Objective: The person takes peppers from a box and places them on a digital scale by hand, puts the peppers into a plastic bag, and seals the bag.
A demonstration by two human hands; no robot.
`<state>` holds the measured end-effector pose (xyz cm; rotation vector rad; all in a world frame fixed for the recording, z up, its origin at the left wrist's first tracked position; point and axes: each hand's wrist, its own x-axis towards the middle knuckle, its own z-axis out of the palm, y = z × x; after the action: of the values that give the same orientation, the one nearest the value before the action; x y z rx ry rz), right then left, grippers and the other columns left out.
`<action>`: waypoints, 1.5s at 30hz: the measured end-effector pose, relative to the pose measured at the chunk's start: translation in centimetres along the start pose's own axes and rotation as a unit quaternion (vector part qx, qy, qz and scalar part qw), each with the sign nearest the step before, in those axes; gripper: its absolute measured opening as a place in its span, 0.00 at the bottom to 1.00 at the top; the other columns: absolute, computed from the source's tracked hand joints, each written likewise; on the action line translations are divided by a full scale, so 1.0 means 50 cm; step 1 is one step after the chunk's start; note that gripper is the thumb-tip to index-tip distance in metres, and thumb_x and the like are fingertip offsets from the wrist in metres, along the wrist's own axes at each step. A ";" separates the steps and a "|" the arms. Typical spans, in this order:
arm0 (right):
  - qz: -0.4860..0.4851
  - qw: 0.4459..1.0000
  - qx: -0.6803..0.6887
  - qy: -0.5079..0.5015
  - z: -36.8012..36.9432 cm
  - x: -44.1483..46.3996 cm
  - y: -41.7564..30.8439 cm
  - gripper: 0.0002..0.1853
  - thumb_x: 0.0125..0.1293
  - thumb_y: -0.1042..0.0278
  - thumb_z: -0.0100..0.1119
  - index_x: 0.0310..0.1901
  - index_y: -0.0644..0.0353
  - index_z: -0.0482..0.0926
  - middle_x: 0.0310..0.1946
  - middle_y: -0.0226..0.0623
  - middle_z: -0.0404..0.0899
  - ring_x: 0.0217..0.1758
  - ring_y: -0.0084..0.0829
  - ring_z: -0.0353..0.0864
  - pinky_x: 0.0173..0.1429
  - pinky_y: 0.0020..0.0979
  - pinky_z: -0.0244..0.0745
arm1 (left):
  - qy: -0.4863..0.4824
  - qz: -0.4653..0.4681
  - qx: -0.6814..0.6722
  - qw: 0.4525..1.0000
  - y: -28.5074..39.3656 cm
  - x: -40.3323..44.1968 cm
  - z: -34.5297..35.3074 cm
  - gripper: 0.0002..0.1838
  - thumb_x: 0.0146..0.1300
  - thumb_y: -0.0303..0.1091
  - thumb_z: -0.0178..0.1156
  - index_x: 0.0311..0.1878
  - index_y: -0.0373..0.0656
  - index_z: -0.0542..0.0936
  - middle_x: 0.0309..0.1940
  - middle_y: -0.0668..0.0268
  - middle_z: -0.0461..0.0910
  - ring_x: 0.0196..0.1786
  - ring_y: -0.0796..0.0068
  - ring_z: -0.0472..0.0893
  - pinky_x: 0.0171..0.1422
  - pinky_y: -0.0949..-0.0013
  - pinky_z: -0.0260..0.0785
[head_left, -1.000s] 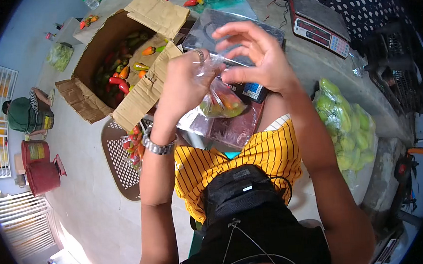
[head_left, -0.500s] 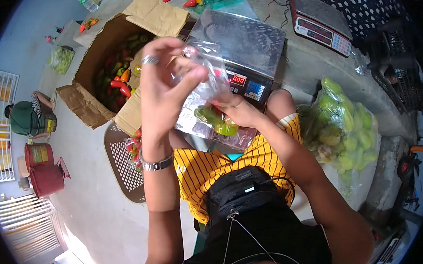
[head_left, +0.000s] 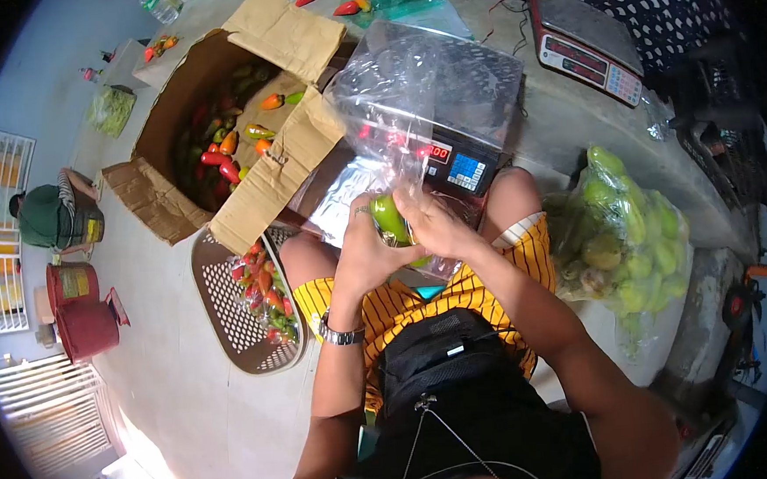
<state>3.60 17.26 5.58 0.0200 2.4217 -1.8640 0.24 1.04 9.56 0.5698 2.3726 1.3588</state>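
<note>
Both hands are together above my lap, around a clear plastic bag (head_left: 393, 107) with green peppers (head_left: 388, 217) at its lower end. My left hand (head_left: 371, 249) wraps the peppers from the left, and my right hand (head_left: 435, 223) closes on the bag from the right. The loose upper part of the bag stands up over the near scale (head_left: 475, 80), whose red display is partly covered. Left of the scale is an open cardboard box (head_left: 161, 121) with red, orange and green peppers (head_left: 220, 157) inside.
A brown basket (head_left: 220, 302) holding bagged peppers (head_left: 268, 290) stands on the floor at left. Bagged green produce (head_left: 629, 233) lies at right. A second scale (head_left: 588, 60) sits on the concrete ledge. A person in green (head_left: 44, 215) is at far left.
My left hand has come down from the bag's top to the peppers, its fingers closing round them. The bag's upper part now stands loose, and my right hand has shifted slightly right and down.
</note>
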 end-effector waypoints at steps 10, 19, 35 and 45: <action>-0.076 0.990 0.113 0.023 0.010 -0.004 -0.002 0.22 0.84 0.56 0.47 0.67 0.63 0.76 0.63 0.50 0.80 0.67 0.40 0.79 0.71 0.39 0.70 | -0.038 0.038 0.018 0.998 -0.020 0.011 0.019 0.52 0.39 0.37 0.84 0.68 0.28 0.69 0.64 0.43 0.73 0.66 0.51 0.76 0.71 0.60 0.69; -0.128 0.982 0.116 0.070 0.030 -0.026 -0.055 0.11 0.79 0.67 0.52 0.45 0.67 0.80 0.33 0.49 0.84 0.40 0.50 0.85 0.49 0.42 0.77 | -0.093 0.020 -0.257 0.962 -0.056 -0.003 0.029 0.41 0.46 0.22 0.80 0.66 0.38 0.73 0.57 0.64 0.80 0.61 0.70 0.78 0.67 0.63 0.72; -0.136 0.990 0.005 0.040 0.021 -0.038 -0.077 0.09 0.70 0.69 0.59 0.40 0.67 0.80 0.37 0.58 0.81 0.43 0.62 0.81 0.47 0.52 0.75 | 0.061 0.133 -0.074 0.987 -0.039 -0.034 0.076 0.10 0.54 0.26 0.69 0.40 0.37 0.82 0.35 0.56 0.86 0.39 0.58 0.87 0.46 0.61 0.78; -0.044 0.948 0.311 0.054 0.015 -0.023 -0.137 0.18 0.87 0.55 0.42 0.38 0.56 0.69 0.25 0.21 0.62 0.25 0.15 0.60 0.30 0.23 0.59 | 0.018 0.205 0.066 0.976 -0.080 -0.030 0.074 0.09 0.60 0.28 0.69 0.30 0.34 0.79 0.25 0.50 0.79 0.31 0.48 0.82 0.38 0.58 0.74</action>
<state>4.38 14.84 12.11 0.0574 1.8070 -2.6441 2.66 1.14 4.44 1.1344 2.4788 1.3812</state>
